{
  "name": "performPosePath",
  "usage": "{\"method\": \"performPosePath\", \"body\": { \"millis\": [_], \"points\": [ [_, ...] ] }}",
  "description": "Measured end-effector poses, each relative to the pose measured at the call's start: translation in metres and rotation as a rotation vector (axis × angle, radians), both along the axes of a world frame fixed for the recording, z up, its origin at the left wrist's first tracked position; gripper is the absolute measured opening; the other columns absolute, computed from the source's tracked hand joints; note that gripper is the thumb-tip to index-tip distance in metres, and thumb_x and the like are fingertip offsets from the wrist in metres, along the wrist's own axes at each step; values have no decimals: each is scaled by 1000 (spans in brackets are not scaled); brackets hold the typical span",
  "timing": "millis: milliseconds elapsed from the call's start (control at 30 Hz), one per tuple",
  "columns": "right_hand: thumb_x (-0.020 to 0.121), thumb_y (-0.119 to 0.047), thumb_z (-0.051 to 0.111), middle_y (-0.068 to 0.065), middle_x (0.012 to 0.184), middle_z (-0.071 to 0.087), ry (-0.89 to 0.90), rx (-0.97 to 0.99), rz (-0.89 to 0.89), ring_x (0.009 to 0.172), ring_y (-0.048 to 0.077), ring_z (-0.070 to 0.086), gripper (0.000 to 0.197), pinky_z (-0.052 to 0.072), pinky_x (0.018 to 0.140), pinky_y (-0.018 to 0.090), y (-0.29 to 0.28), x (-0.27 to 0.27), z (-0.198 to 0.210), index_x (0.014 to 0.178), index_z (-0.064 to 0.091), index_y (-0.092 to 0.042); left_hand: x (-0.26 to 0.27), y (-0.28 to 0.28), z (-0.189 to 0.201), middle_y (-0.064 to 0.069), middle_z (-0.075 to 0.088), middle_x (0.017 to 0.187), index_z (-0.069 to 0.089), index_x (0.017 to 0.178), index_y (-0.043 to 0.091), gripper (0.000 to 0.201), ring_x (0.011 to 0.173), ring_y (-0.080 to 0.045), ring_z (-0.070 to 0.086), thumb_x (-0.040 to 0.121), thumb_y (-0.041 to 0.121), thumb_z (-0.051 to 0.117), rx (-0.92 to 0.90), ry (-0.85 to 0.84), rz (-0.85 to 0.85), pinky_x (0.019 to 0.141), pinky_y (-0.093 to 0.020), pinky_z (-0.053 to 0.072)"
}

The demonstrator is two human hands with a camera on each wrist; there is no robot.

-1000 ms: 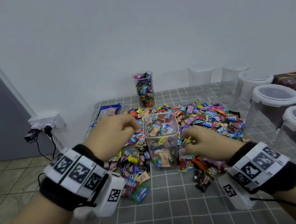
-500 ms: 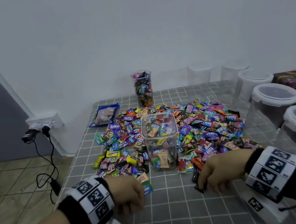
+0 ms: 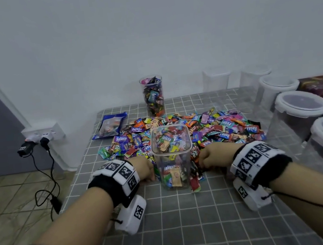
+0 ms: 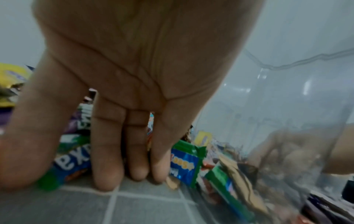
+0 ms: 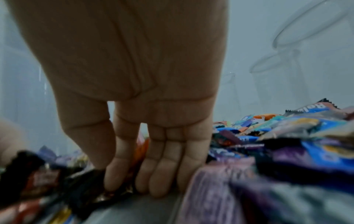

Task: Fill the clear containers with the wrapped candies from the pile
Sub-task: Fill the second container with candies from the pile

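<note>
A square clear container, partly filled with wrapped candies, stands at the near edge of the colourful candy pile. My left hand is down on the table just left of the container's base. Its straight fingers touch the grey checked cloth among candies, and the container wall is close on its right. My right hand is just right of the container, its fingers extended, with the tips on the cloth among wrappers. I see no candy gripped by either hand.
A tall round jar full of candies stands at the back, with a blue bag to its left. Lidded clear containers line the right side, and open ones stand at the back right. A wall socket with cables lies off the table's left edge.
Both hands dropped from the container's top to the table in front of the pile. They then slid forward to either side of the container's base.
</note>
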State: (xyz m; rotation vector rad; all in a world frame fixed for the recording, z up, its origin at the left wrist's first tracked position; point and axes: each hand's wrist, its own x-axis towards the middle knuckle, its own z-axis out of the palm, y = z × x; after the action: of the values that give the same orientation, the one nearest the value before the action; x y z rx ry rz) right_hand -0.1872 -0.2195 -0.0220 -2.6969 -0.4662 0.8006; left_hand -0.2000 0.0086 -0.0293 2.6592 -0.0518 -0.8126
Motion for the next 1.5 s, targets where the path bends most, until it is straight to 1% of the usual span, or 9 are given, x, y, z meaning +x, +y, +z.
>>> {"method": "performPosePath", "body": {
  "millis": [167, 333, 500, 600, 767, 1000, 1167, 1300, 1500],
  "points": [
    [93, -19, 47, -9, 83, 59, -132, 39, -38, 75, 6, 53, 18, 47, 73, 24, -37, -28, 20, 89, 64, -24, -21, 18, 9, 8, 61, 84, 69, 99, 16, 18, 72, -5, 52, 92, 20, 53, 74, -51, -180, 65, -18, 40],
    [91, -23, 46, -9, 76, 51, -75, -228, 6, 72, 7, 49, 27, 43, 74, 26, -73, -69, 16, 65, 45, -27, -53, 29, 11, 18, 51, 68, 66, 99, 19, 20, 57, 8, 47, 96, 19, 46, 106, 32, -292, 55, -7, 36],
    [95, -29, 38, 0, 107, 57, 79, -434, 13, 100, 16, 55, 19, 43, 88, 27, -83, -95, -2, 95, 56, -23, -66, 29, 9, 18, 48, 68, 64, 103, 13, 20, 55, 9, 44, 97, 21, 46, 100, 33, -346, 52, -2, 33],
    [96, -27, 38, 1, 102, 55, 124, -421, -51, 92, 15, 52, 22, 42, 75, 23, -76, -94, -2, 100, 57, -18, -65, 30, 6, 16, 52, 74, 63, 96, 21, 17, 63, 7, 46, 97, 22, 46, 89, 45, -346, 55, -2, 33],
    [99, -32, 34, 14, 124, 58, 75, -391, -74, 105, 24, 54, 40, 40, 88, 28, -55, -63, -12, 117, 58, -5, -58, 33, 12, 14, 55, 70, 53, 74, 32, 29, 54, 7, 51, 96, 16, 46, 17, 22, -270, 53, -6, 37],
    [97, -25, 45, 13, 124, 58, -59, -207, -126, 117, 28, 53, 35, 41, 90, 30, -17, -33, -10, 125, 57, -8, -41, 51, 25, 5, 59, 66, 60, 84, 15, 20, 47, 0, 50, 95, 10, 45, -35, 41, -62, 43, -15, 40],
    [96, -23, 45, 0, 89, 54, -48, -131, -131, 94, 23, 55, 21, 45, 83, 27, -17, -31, 0, 109, 60, -15, -28, 73, 38, -3, 61, 66, 61, 80, 9, 20, 44, -7, 53, 94, 8, 47, -74, 33, 103, 44, -21, 41],
    [95, -16, 42, 2, 70, 53, 97, -76, -114, 55, 13, 49, 16, 40, 40, 12, -21, -44, 9, 87, 54, -9, -33, 66, 26, 1, 63, 64, 63, 81, 11, 17, 53, -10, 57, 92, 13, 50, -25, 147, 26, 44, -20, 45],
    [90, -10, 44, 7, 66, 56, 383, -3, -95, 51, 17, 51, 15, 46, 45, 23, -15, -50, -6, 77, 52, -11, -32, 36, -1, -3, 61, 63, 61, 72, 12, 22, 49, -14, 54, 91, 13, 50, -11, 320, 19, 46, -22, 46]
  ]
}}
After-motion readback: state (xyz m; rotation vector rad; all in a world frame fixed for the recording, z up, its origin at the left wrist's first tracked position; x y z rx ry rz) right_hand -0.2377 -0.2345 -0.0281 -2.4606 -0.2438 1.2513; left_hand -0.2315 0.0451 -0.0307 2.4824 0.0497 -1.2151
